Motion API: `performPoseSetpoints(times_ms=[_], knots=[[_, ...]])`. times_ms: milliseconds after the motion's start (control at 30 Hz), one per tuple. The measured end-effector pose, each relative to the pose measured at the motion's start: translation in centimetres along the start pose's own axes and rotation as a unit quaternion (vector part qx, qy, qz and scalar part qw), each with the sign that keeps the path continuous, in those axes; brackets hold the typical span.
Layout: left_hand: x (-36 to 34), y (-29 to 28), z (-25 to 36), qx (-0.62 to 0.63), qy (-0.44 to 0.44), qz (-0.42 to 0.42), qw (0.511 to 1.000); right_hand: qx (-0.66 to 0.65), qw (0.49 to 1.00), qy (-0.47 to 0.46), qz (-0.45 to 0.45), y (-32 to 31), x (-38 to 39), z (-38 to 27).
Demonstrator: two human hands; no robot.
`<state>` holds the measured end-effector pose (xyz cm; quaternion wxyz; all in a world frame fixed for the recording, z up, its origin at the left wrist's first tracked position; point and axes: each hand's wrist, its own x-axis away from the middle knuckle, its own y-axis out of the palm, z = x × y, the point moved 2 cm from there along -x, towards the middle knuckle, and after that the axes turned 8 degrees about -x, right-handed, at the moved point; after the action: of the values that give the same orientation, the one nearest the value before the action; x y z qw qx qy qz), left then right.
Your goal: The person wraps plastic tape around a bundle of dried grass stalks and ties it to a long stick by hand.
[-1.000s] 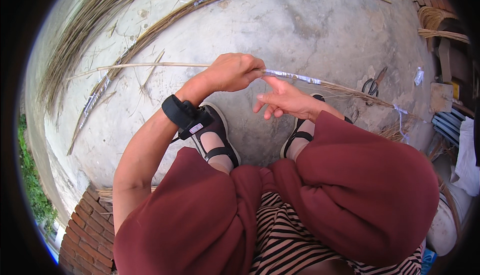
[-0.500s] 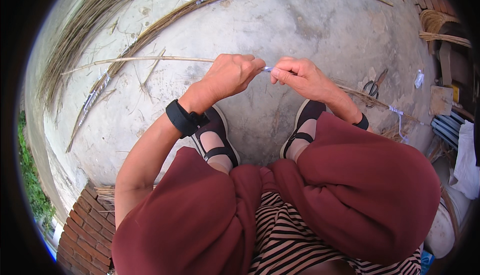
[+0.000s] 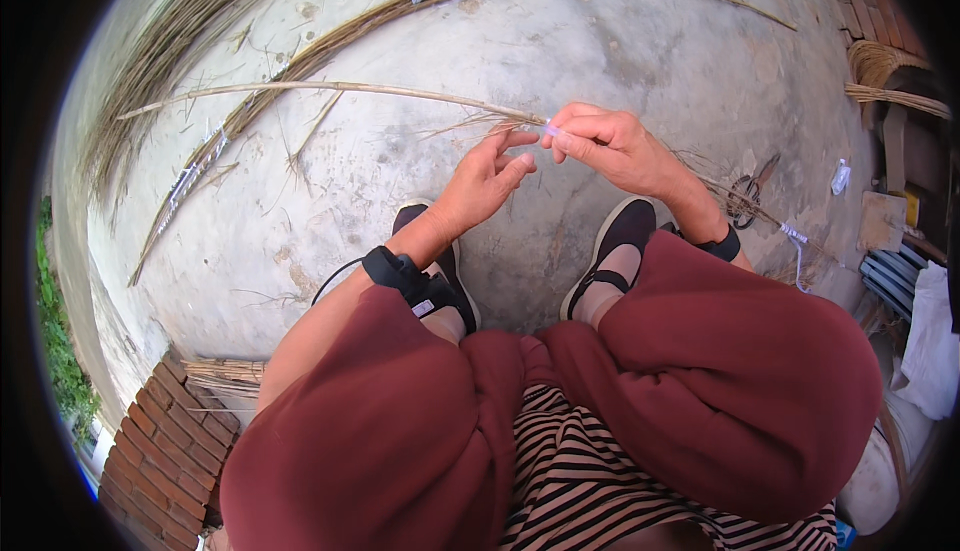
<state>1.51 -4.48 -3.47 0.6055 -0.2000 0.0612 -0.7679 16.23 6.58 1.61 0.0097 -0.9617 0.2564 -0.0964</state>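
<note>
My right hand (image 3: 618,153) pinches a thin bundle of dry stalks (image 3: 400,91) where a shiny, bluish-white strip (image 3: 551,129) is wrapped round it. To the left of that grip the bundle stretches out in a long arc over the concrete, with short wisps sticking out near the wrap. On the other side it runs behind my right wrist toward a second white tie (image 3: 792,233) with a dangling end. Just below the wrap is my left hand (image 3: 485,183), open, its thumb and fingers apart and no longer round the stalks.
Longer tied stalks (image 3: 330,53) curve across the concrete floor, beside a thick loose pile (image 3: 165,61) at far left. Scissors (image 3: 745,201) lie beyond my right wrist. A scrap of white plastic (image 3: 840,177) and a coiled bundle (image 3: 880,63) are at right. Bricks (image 3: 165,451) border the lower left.
My left hand has let go of the stalks and moved slightly down, its fingers opening. The right hand keeps its pinch at the wrap. The stalks' left stretch has risen a little.
</note>
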Motion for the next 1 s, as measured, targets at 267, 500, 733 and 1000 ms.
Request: performPoseSetpoints(times_ms=[267,500,733,1000], knots=[[-2.6,-0.2,1.3,0.582,-0.133,-0.007,0.802,0.033,0.996,-0.057,-0.060,0.7,0.0,-0.4],[-2.7,0.2,1.4,0.531,-0.142,0.035,0.835,0.113,0.988,-0.036,-0.098,1.0,0.4,-0.2],[-2.7,0.6,0.9,0.460,-0.216,0.081,0.857,0.221,0.964,-0.016,-0.144,2.2,0.6,-0.7],[-2.8,0.9,0.8,0.441,-0.196,0.054,0.874,0.281,0.945,0.019,-0.166,2.5,1.0,-0.9]])
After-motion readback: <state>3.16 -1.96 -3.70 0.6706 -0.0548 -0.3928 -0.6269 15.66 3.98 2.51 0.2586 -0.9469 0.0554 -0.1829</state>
